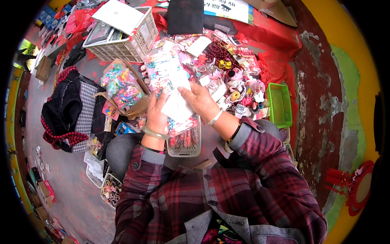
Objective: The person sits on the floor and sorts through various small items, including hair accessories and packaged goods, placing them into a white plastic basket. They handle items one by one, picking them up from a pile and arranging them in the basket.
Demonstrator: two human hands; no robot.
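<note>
Plaid shirt (243, 193) nearest, I have my left hand (157, 113) and right hand (202, 102) closed on opposite sides of a pale packet (177, 103), just far of the white basket (184, 154), probably light, floppy and slippery, best pinched by its edges.

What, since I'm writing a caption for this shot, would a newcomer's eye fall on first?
Probably the bright white sheet between the left hand and right hand, near the middle. Just beyond spreads a colourful heap of trinkets. A vivid green basket sits to the heap's right, a pale crate to its upper left.
</note>
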